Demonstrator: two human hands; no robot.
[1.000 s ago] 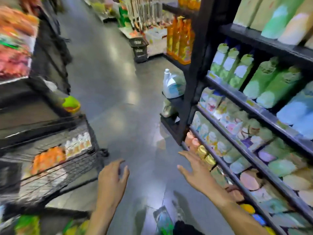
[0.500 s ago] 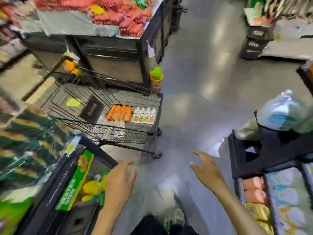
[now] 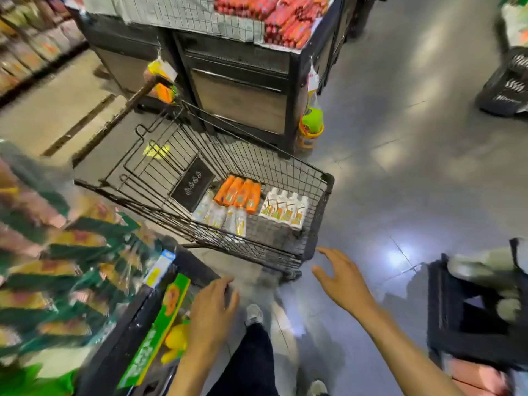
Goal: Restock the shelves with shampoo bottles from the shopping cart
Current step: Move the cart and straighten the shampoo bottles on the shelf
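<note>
Both hands are running empty. Your left hand (image 3: 211, 307) is hanging palm down, fingers loose, low on your left. Your right hand (image 3: 343, 278) is reaching forward with fingers spread wide, near the shopping cart (image 3: 321, 212) but not touching it. Looks like you're closing in for a pick; no grasp yet.

The stock is all lying flat on the cart floor at the end nearest your right hand, in three side-by-side rows: orange bottles (image 3: 238, 192), white bottles (image 3: 285, 208) just to their right, and pale bottles (image 3: 220, 214) in front of the orange ones. They're probably lying down so they aren't tipping or rolling through the wire, and packing them in rows is keeping them from shifting.

Long axes are running roughly away from you, leaning slightly left. The white caps are pointing away, toward the display stand (image 3: 237, 90). Cap ends on the orange and pale rows are too blurred to call.

The shelf unit (image 3: 445, 310) is sitting at your right, well apart from the cart, so you're looking at a turn after each pick.
</note>
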